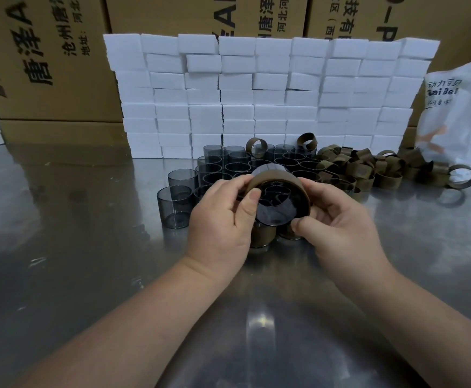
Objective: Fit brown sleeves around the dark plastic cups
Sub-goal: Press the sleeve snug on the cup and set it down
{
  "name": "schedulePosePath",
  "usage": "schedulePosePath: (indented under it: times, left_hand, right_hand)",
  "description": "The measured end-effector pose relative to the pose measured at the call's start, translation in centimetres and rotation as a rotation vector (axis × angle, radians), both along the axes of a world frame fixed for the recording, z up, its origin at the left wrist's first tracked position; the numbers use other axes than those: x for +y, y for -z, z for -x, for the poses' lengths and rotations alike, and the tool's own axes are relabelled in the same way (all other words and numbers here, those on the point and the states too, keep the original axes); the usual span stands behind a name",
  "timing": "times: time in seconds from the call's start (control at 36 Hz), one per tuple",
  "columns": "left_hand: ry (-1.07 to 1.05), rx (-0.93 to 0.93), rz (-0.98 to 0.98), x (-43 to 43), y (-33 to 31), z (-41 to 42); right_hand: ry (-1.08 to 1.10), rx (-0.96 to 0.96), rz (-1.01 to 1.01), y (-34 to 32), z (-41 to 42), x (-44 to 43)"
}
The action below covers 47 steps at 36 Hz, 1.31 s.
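Several tall cardboard cartons (55,65) across the back, printed with dark characters. In front, filling most of the view, a shiny steel worktop (74,247). Against the cartons, a wall of white foam blocks (256,93) stacked in rows; to its right, a crumpled white plastic bag (458,121). At the foot of the wall, a tight cluster of dark cups (228,166), upright, mouths up, bare. Just right of them and touching, a loose heap of brown sleeves (363,166), rings lying every way, two perched on edge atop the cups. Nearer, raised above the worktop at centre, both hands clamped on one held cup (277,211): left hand (223,219) at its left side, thumb laid on the near rim of the fitted sleeve (273,174); right hand (340,228) at its right side, thumb tip pressed to the low edge. Cup tipped over, axis running away from the viewer and slightly upward, one round end facing the camera; mouth or base, impossible to say. Sleeve wrapped round the far part, a clear strip of cup showing beyond it. Under the hands, partly hidden, two sleeved cups (262,236) standing on the worktop.
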State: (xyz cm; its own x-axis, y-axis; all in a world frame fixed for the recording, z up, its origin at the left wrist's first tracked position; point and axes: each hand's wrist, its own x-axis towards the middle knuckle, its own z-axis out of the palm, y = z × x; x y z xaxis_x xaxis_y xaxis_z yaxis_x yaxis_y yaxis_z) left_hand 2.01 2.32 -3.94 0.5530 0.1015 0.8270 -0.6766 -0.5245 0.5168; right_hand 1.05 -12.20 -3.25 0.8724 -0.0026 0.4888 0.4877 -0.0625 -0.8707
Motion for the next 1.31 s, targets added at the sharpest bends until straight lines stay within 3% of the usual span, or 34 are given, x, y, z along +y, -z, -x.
schedulePosePath:
  times: [0.19, 0.42, 0.58, 0.81, 1.03, 1.31]
  left_hand:
    - [0.039, 0.077, 0.003, -0.1, 0.0, 0.1]
    - [0.296, 0.331, 0.174, -0.4, 0.6, 0.2]
    - [0.541, 0.593, 0.489, -1.0, 0.0, 0.3]
    - [0.396, 0.386, 0.634, -1.1, 0.0, 0.2]
    - [0.37, 0.31, 0.543, -1.2, 0.1, 0.5]
    - [0.436, 0.269, 0.496, -0.9, 0.2, 0.5]
  right_hand:
    - [-0.054, 0.004, -0.02, 0.5, 0.2, 0.2]
    - [-0.059, 0.008, -0.052, 0.6, 0.2, 0.4]
    - [-0.072, 0.004, -0.027, 0.9, 0.0, 0.3]
    - [-0.146, 0.0, 0.024, 0.9, 0.2, 0.6]
    - [-0.246, 0.069, 0.029, 0.9, 0.4, 0.5]
    - [-0.35, -0.002, 0.019, 0.7, 0.8, 0.4]
